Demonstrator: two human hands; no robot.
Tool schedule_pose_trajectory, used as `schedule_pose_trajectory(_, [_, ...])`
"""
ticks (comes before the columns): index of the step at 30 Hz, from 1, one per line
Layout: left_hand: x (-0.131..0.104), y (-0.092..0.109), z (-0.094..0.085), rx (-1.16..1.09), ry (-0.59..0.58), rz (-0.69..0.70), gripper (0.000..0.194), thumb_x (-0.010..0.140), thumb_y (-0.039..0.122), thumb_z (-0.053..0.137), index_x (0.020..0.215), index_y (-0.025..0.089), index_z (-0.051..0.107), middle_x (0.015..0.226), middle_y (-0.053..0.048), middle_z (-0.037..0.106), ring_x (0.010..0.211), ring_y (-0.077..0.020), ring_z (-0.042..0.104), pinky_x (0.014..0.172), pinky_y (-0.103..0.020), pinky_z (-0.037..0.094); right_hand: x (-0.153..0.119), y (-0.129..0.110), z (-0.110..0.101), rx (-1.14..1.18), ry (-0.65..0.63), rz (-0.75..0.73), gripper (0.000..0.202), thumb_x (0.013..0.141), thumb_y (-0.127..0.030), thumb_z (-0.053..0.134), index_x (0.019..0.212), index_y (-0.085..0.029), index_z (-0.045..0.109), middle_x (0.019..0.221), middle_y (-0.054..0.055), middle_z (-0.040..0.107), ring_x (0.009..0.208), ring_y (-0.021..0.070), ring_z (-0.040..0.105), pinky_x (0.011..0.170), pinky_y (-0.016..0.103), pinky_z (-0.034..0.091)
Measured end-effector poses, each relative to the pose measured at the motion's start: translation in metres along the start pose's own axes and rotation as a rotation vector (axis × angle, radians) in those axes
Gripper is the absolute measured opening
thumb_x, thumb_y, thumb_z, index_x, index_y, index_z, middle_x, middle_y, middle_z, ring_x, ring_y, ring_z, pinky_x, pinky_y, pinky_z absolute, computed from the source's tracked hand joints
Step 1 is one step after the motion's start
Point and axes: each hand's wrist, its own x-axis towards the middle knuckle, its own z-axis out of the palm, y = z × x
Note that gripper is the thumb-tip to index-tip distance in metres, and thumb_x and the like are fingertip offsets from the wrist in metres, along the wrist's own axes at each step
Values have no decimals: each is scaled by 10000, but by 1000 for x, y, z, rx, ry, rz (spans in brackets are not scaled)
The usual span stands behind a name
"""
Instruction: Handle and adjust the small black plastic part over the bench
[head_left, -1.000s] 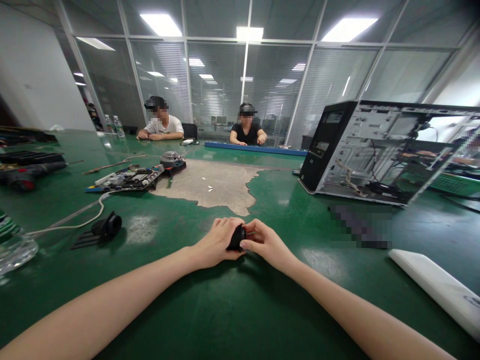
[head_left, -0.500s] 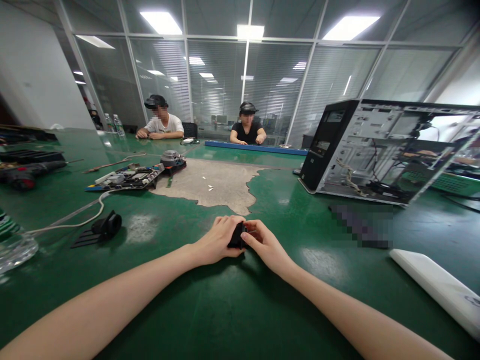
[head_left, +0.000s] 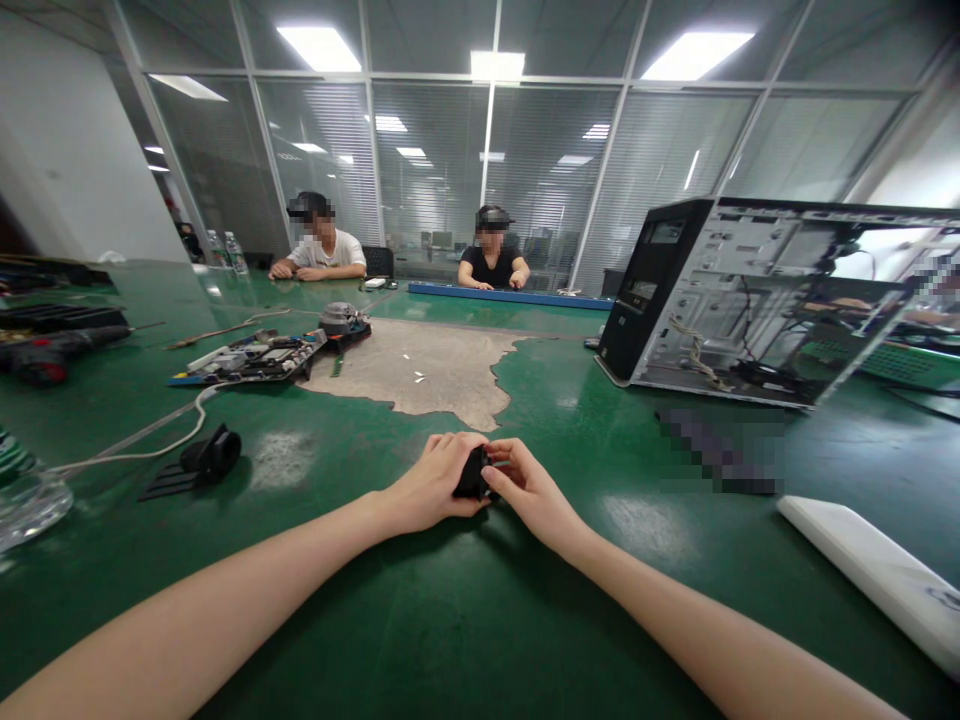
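A small black part [head_left: 470,476] is between my two hands, just above the green table [head_left: 450,620] near the middle. My left hand [head_left: 435,482] wraps round it from the left, fingers over its top and thumb below. From the right, my right hand [head_left: 528,484] pinches its right-hand edge, with the thumb in front and the fingers curled behind. Much of the part is hidden by the fingers. A black plastic piece with a round opening [head_left: 214,453] lies to the left on the table.
A circuit board [head_left: 259,358] and a cable lie at the left, beyond a clear plastic bottle [head_left: 30,495]. An open computer case [head_left: 750,310] stands at the right, behind a white block [head_left: 862,570]. Two people sit across the table.
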Motion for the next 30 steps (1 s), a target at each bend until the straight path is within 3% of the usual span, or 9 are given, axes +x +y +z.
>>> schedule_pose_trajectory(6, [0, 0, 1, 2, 8, 6, 566, 711, 273, 613, 1167, 212, 284, 1115, -72, 488, 997, -236, 467, 866, -381, 315, -3, -5, 0, 7, -57, -31, 180, 776, -309, 548, 910, -213, 475, 898, 11, 536, 840, 148, 556, 702, 286, 495])
schedule_pose_trajectory(12, [0, 1, 0, 8, 12, -1, 562, 715, 270, 614, 1165, 211, 283, 1121, -73, 487, 1000, -234, 468, 872, -381, 315, -5, -6, 0, 22, -35, -50, 135, 797, -306, 520, 880, -217, 461, 856, -5, 513, 800, 135, 552, 662, 266, 491])
schedule_pose_trajectory(19, [1, 0, 2, 19, 9, -3, 577, 715, 279, 618, 1178, 211, 279, 1115, -67, 488, 1002, -233, 465, 871, -375, 315, -1, -2, -1, 20, -12, 27, 217, 767, -277, 551, 946, -192, 460, 963, 39, 530, 816, 145, 556, 701, 303, 489])
schedule_pose_trajectory(25, [0, 2, 0, 16, 1, 1, 576, 708, 238, 610, 1177, 218, 277, 1118, -61, 487, 996, -226, 466, 871, -368, 310, -6, -7, -1, 19, -50, -50, 183, 761, -270, 569, 892, -211, 455, 903, 12, 510, 888, 155, 530, 691, 272, 488])
schedule_pose_trajectory(30, [0, 1, 0, 19, 12, 0, 582, 715, 274, 613, 1183, 219, 271, 1111, -65, 488, 996, -232, 465, 869, -373, 310, -3, -2, -2, 54, -45, -39, 150, 791, -295, 533, 888, -212, 454, 876, 1, 506, 814, 130, 536, 666, 260, 482])
